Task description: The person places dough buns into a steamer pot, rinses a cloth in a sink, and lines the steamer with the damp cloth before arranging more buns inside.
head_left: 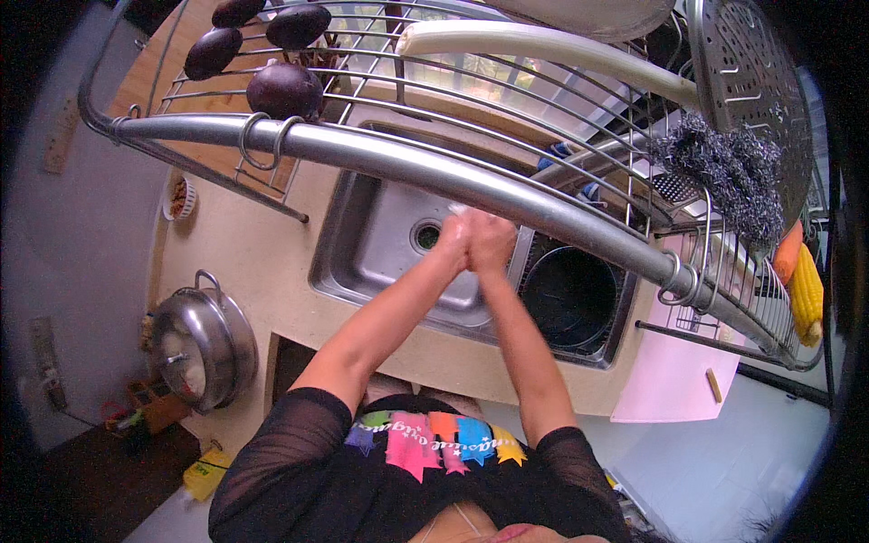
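Over the left basin of a stainless steel sink [380,237], my left hand [459,234] and my right hand [494,239] are pressed together. White foam or something pale shows at the top of my left hand. Most of the fingers are hidden, so whether anything lies between the palms cannot be seen. Just left of my hands is the drain [428,235], with green bits in it. A dark round basin or pot [570,296] sits in the right basin of the sink. The faucet is not clearly visible.
A steel wire rack [407,151] crosses above the sink, close to my hands. It bears a red onion [284,90], dark oval vegetables [297,26], a pale stalk [543,44], steel wool [723,170] and corn [806,292]. A lidded steel pot [231,332] stands left on the counter.
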Demonstrator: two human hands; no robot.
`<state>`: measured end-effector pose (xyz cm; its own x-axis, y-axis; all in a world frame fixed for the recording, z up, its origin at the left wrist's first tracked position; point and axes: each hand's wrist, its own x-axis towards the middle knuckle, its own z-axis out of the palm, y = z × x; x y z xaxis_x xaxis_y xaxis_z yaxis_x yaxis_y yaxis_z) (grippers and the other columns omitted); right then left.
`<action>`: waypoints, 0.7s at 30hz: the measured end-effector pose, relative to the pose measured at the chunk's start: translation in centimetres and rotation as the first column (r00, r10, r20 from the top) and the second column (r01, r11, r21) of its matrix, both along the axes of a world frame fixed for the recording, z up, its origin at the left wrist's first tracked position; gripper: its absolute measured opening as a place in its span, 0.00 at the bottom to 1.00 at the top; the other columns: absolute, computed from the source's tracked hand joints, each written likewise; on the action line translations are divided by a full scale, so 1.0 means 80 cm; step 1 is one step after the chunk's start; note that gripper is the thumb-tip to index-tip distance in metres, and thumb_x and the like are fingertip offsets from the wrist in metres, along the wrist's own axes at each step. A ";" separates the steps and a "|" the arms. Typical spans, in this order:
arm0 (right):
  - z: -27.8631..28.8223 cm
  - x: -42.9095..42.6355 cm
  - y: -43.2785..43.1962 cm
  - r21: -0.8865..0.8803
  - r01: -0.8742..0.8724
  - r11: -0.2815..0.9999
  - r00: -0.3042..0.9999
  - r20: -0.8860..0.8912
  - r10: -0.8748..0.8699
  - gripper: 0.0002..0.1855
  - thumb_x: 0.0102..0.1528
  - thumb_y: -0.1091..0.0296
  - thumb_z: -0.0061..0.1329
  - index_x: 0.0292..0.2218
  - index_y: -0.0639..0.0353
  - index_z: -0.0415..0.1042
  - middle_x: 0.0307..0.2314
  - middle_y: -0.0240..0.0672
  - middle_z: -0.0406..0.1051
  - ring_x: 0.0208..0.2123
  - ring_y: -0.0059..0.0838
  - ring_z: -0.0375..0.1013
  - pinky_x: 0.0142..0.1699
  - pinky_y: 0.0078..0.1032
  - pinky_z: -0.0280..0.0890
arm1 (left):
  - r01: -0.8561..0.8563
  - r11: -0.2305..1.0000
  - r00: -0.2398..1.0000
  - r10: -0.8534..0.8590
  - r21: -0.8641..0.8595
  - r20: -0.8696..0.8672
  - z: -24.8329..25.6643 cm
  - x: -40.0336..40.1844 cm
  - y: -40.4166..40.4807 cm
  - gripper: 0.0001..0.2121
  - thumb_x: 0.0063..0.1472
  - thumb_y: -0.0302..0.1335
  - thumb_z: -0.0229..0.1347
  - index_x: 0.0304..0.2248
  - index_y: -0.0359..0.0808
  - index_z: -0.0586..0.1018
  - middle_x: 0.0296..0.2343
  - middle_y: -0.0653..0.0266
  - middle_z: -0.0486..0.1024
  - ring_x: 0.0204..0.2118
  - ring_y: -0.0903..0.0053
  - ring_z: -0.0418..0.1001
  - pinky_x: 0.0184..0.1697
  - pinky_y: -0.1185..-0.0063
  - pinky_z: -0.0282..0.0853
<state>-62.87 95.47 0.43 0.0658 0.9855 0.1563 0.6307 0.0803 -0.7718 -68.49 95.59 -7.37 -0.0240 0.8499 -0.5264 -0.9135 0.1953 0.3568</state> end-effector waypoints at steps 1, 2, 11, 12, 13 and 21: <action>0.001 -0.005 -0.013 0.053 -0.006 0.999 0.999 0.043 0.003 0.20 0.47 0.53 0.51 0.30 0.64 0.74 0.24 0.51 0.73 0.28 0.54 0.72 0.36 0.43 0.64 | 0.001 1.000 1.000 -0.001 -0.001 0.014 -0.018 -0.011 -0.003 0.21 0.63 0.45 0.39 0.24 0.37 0.72 0.24 0.62 0.71 0.25 0.68 0.72 0.30 0.70 0.71; 0.003 -0.013 -0.027 0.104 -0.020 0.994 0.997 0.081 0.012 0.20 0.47 0.53 0.52 0.31 0.64 0.74 0.24 0.51 0.73 0.28 0.54 0.72 0.36 0.43 0.64 | 0.185 0.960 0.976 -0.205 0.210 0.078 -0.031 -0.032 -0.012 0.21 0.64 0.45 0.39 0.24 0.37 0.72 0.24 0.62 0.71 0.25 0.69 0.72 0.30 0.70 0.71; -0.084 0.039 0.037 -0.027 -0.047 0.999 0.998 0.046 0.048 0.22 0.46 0.51 0.52 0.34 0.62 0.74 0.31 0.49 0.74 0.34 0.51 0.72 0.40 0.40 0.65 | 0.112 0.994 0.988 -0.110 0.006 -0.108 -0.007 0.007 -0.008 0.16 0.61 0.36 0.49 0.41 0.29 0.71 0.35 0.59 0.73 0.35 0.69 0.73 0.34 0.70 0.72; -0.026 0.004 -0.011 -0.049 -0.090 0.995 0.995 -0.051 0.088 0.20 0.48 0.52 0.51 0.34 0.62 0.74 0.31 0.49 0.74 0.34 0.51 0.72 0.40 0.42 0.65 | 0.080 0.997 0.992 -0.079 -0.002 -0.102 -0.014 -0.003 -0.014 0.16 0.61 0.36 0.49 0.41 0.29 0.71 0.35 0.59 0.73 0.35 0.69 0.73 0.34 0.70 0.72; 0.011 -0.009 -0.027 -0.050 -0.102 0.994 0.991 -0.096 0.097 0.20 0.48 0.53 0.50 0.34 0.62 0.74 0.31 0.48 0.74 0.34 0.51 0.72 0.39 0.42 0.65 | 0.083 0.996 0.995 -0.082 0.012 -0.064 -0.006 -0.004 -0.013 0.16 0.61 0.36 0.49 0.40 0.29 0.71 0.35 0.59 0.73 0.35 0.69 0.74 0.34 0.71 0.72; -0.158 0.093 0.070 -0.180 -0.088 0.980 0.988 -0.143 0.062 0.19 0.52 0.56 0.50 0.40 0.61 0.70 0.40 0.39 0.70 0.42 0.36 0.68 0.45 0.32 0.64 | 0.290 0.950 0.945 -0.304 0.117 0.120 0.049 0.002 -0.019 0.13 0.58 0.29 0.51 0.41 0.30 0.72 0.36 0.60 0.73 0.37 0.71 0.74 0.39 0.74 0.71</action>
